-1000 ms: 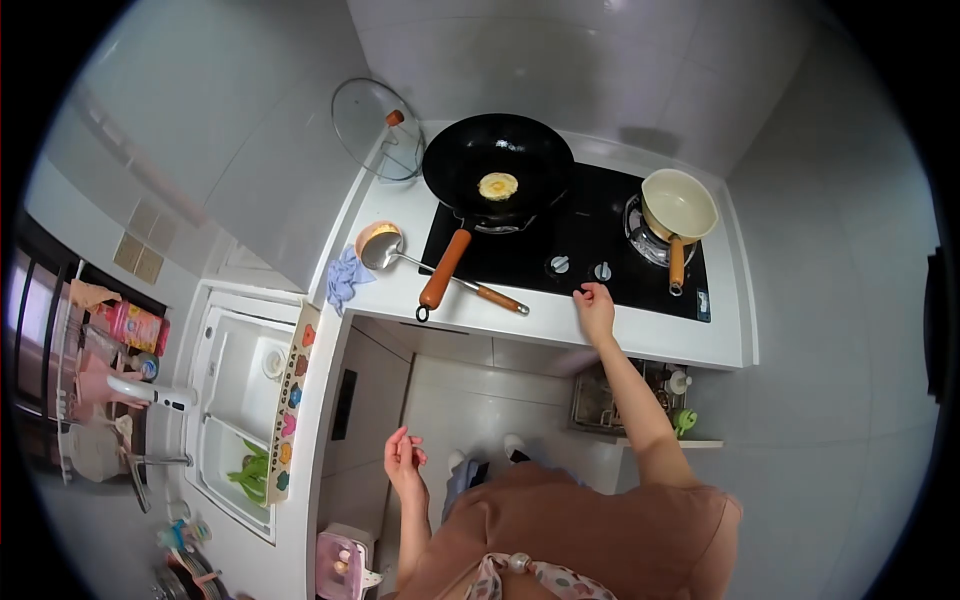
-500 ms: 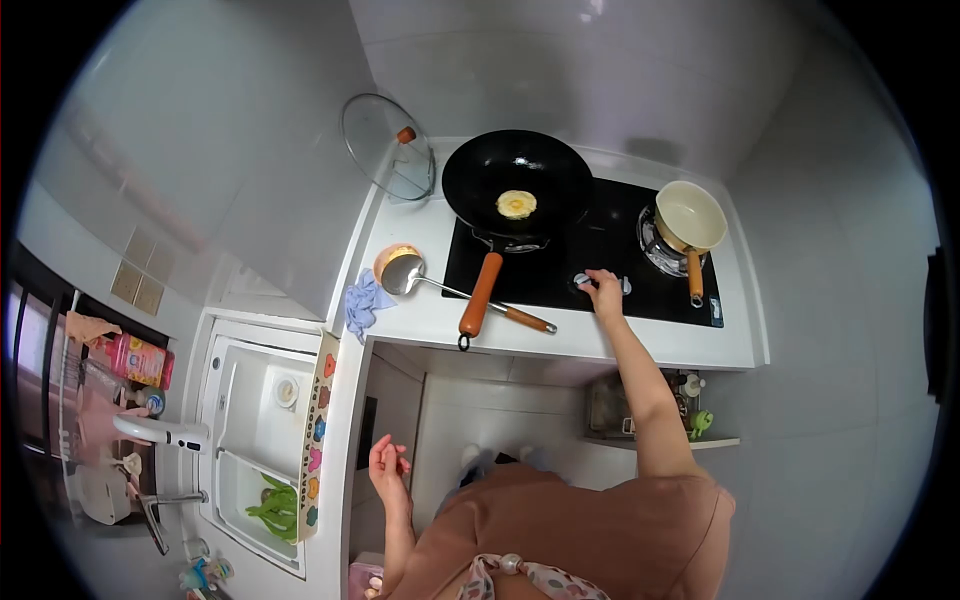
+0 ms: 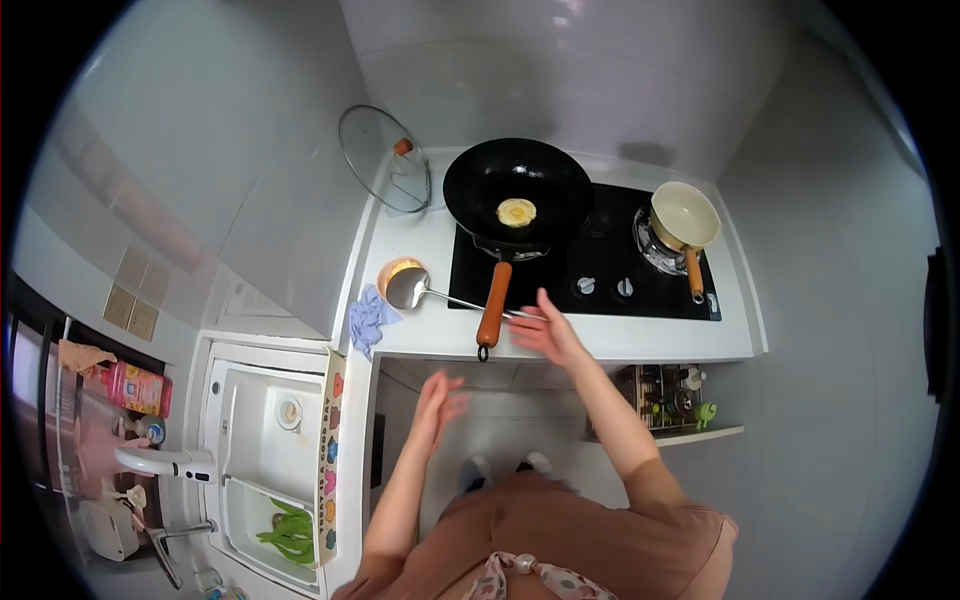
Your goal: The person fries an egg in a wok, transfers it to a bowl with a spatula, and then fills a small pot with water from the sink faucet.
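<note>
A black wok [image 3: 517,180] sits on the left of the black stove [image 3: 605,250], with a fried egg [image 3: 516,212] inside. Its orange handle [image 3: 496,305] points toward me. My right hand [image 3: 543,328], fingers spread, is over the wooden end of the metal spatula [image 3: 408,288], just right of the wok handle; whether it touches it I cannot tell. The spatula's head rests on a small orange bowl [image 3: 393,270]. Below the counter edge, my left hand [image 3: 434,408] is raised, slightly blurred, with its fingers apart and nothing in them. Two stove knobs [image 3: 587,286] show right of my right hand.
A cream pot [image 3: 684,214] stands on the right burner. A glass lid [image 3: 385,160] leans at the back left. A blue cloth [image 3: 370,320] lies by the bowl. The sink [image 3: 265,420] at left holds green vegetables [image 3: 290,532]. An open drawer [image 3: 665,400] sticks out below the counter.
My right hand has left the stove knob and moved left to the spatula's handle end, its fingers opening. My left hand has risen and moved right, toward the counter edge. The view has shifted slightly.
</note>
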The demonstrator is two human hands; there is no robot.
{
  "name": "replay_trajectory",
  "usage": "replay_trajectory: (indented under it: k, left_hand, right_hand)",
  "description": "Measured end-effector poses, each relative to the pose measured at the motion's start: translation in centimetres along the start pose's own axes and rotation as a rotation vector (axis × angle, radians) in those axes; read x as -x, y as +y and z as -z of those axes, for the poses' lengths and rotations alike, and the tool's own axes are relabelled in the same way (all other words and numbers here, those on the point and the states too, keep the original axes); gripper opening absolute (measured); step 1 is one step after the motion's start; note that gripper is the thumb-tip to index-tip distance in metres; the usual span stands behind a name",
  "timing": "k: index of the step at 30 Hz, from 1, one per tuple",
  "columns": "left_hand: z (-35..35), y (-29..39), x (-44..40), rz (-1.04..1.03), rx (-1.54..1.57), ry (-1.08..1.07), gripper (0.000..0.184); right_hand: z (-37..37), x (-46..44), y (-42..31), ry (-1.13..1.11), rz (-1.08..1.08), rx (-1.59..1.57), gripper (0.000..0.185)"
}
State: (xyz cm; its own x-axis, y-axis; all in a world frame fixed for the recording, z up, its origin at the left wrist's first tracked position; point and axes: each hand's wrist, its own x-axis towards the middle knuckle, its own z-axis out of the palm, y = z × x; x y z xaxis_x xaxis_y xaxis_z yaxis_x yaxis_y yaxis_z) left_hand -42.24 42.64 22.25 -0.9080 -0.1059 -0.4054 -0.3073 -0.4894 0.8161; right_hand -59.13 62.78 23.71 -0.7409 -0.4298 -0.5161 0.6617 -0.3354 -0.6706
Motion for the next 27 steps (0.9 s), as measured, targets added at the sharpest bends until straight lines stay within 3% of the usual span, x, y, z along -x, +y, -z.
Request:
replay_trajectory:
  k: [2, 4, 6, 7, 11, 12, 21, 24, 27]
  left_hand:
    - [-2.4, 1.3, -3.6, 0.003, 0.054, -0.158, 0.056]
    - [-4.3, 2.7, -6.6, 0.080, 0.172, -0.400, 0.050]
    - [-5.4, 2.4, -9.0, 0.107, 0.285, -0.400, 0.042]
    - [-5.8, 2.0, -9.6, 0.127, 0.342, -0.397, 0.038]
    - [-7.1, 1.4, -10.4, 0.036, 0.398, -0.383, 0.029]
    - [-7.3, 1.1, -10.3, 0.037, 0.452, -0.398, 0.041]
    - [-11.5, -0.9, -3.5, -0.051, 0.347, -0.453, 0.066]
    - [-13.4, 0.7, -5.5, -0.006, 0.403, -0.470, 0.066]
    - [-13.7, 2.8, -8.9, -0.006, 0.457, -0.493, 0.052]
  right_hand:
    - [-3.2, -1.0, 0.8, -0.176, -0.025, -0.096, 0.063]
    - [-6.1, -1.3, 1.1, -0.149, 0.015, -0.200, 0.049]
    - [-5.8, -5.0, 2.7, -0.071, 0.063, -0.213, 0.044]
    - [-7.1, -4.5, 2.5, 0.037, 0.108, -0.275, 0.030]
    - [-7.5, -3.7, 2.2, 0.107, 0.193, -0.148, 0.017]
    - [-7.6, -3.3, 2.2, 0.101, 0.204, -0.137, 0.016]
    - [-6.5, 7.0, 1.0, 0.086, 0.206, -0.074, 0.014]
    - [-5.8, 5.5, -1.7, 0.090, 0.293, 0.136, 0.016]
    - [-6.5, 2.3, -4.1, 0.092, 0.238, 0.077, 0.014]
